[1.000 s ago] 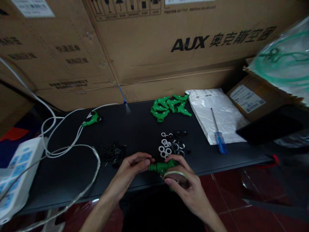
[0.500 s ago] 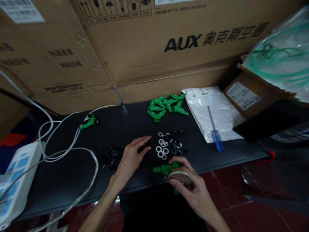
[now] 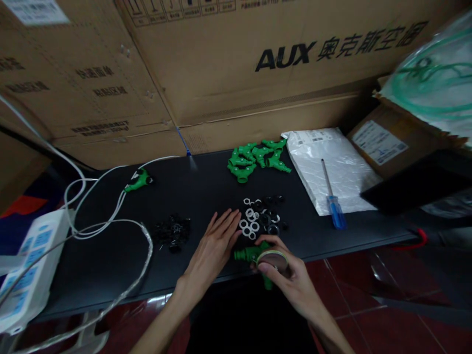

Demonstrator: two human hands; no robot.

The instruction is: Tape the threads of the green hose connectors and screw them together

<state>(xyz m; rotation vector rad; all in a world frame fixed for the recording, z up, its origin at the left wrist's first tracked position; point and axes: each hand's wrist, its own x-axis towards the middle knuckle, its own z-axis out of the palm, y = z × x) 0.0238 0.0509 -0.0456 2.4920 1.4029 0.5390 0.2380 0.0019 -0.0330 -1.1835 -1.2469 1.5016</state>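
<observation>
My left hand [image 3: 217, 242] lies with its fingers stretched out, back upward, at the left side of a cluster of white ring washers [image 3: 250, 214]. Whether it touches them I cannot tell. My right hand [image 3: 293, 273] grips a green Y-shaped hose fitting [image 3: 248, 253] near the table's front edge. In that same hand, a round disc with a pale rim [image 3: 273, 261] covers part of the fitting; its kind is unclear. Black rings [image 3: 273, 230] lie among and beside the washers. Small black parts [image 3: 174, 231] form a pile left of my left hand.
Several green Y-shaped fittings [image 3: 241, 172] lie at the back. A blue-handled screwdriver [image 3: 335, 211] rests on a white package [image 3: 313, 167]. Another green fitting [image 3: 137, 182] lies by white cables at left, near a power strip [image 3: 33, 265]. Large cardboard boxes [image 3: 221, 98] stand behind the table.
My left hand has moved right, from beside the black pile toward the washers, and its fingers now lie flatter. My right hand still holds the fitting and disc in nearly the same place.
</observation>
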